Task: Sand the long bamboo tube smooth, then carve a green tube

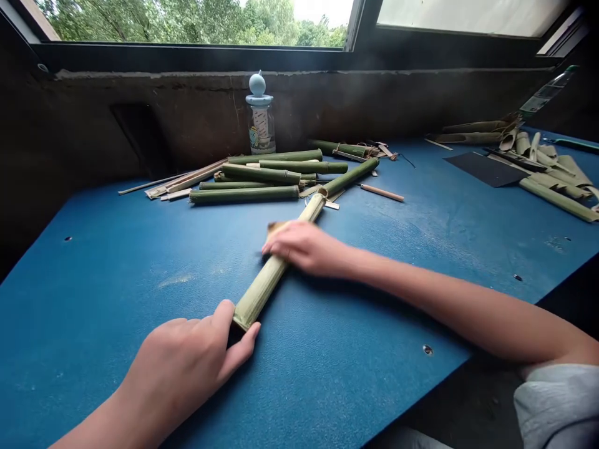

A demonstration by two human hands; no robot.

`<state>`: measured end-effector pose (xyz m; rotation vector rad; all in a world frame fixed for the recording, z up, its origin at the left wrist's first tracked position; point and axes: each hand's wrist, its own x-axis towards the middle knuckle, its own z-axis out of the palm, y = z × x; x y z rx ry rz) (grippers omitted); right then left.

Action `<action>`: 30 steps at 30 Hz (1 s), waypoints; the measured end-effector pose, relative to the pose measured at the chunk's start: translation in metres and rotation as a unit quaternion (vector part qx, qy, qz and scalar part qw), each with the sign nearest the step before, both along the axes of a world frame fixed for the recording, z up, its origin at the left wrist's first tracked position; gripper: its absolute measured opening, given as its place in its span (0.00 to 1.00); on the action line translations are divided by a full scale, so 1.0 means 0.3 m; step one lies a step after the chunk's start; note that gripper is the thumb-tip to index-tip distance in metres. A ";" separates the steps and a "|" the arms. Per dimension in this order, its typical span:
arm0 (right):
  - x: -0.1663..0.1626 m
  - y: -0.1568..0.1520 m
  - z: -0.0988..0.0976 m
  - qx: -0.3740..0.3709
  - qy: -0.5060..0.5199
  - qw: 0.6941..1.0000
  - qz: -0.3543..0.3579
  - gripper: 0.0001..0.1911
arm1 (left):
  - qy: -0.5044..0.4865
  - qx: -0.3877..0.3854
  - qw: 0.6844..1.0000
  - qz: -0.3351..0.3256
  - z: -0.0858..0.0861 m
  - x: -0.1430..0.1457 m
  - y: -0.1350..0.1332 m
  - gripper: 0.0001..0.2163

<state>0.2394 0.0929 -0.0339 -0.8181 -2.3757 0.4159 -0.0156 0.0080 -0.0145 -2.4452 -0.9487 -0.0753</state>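
Observation:
A pale green bamboo tube [262, 290] lies at a slant across the blue table, its outer skin scraped lighter. My left hand [191, 349] grips its near end, thumb on the right side and fingers on the left. Farther up, my right hand [302, 246] is closed over the tube, smeared by motion. Under its fingers shows a tan, dark-edged sheet [276, 226] that looks like sandpaper, pressed against the bamboo. The tube's far open end touches or nearly touches a darker green bamboo piece [350, 178].
Green bamboo tubes [248, 195] and split strips lie behind, below a lidded glass bottle [261, 125]. A wooden-handled tool [382, 192] is right of them. Farther right are a black sheet [486, 168], cut bamboo pieces [556, 198] and a plastic bottle [545, 96]. The blue table [327, 374] ends before a window wall.

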 end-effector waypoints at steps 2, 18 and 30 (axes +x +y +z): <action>0.060 0.072 -0.005 -0.005 -0.006 0.995 -0.103 0.18 | 0.002 -0.008 1.000 0.013 0.001 -0.002 0.003 0.19; -0.047 -0.065 0.008 0.015 0.015 0.998 0.065 0.15 | 0.011 -0.290 0.941 0.174 0.032 0.008 0.031 0.22; -0.063 -0.104 0.000 0.017 0.013 0.992 0.125 0.17 | -0.117 -0.388 0.896 0.182 0.045 0.003 0.044 0.18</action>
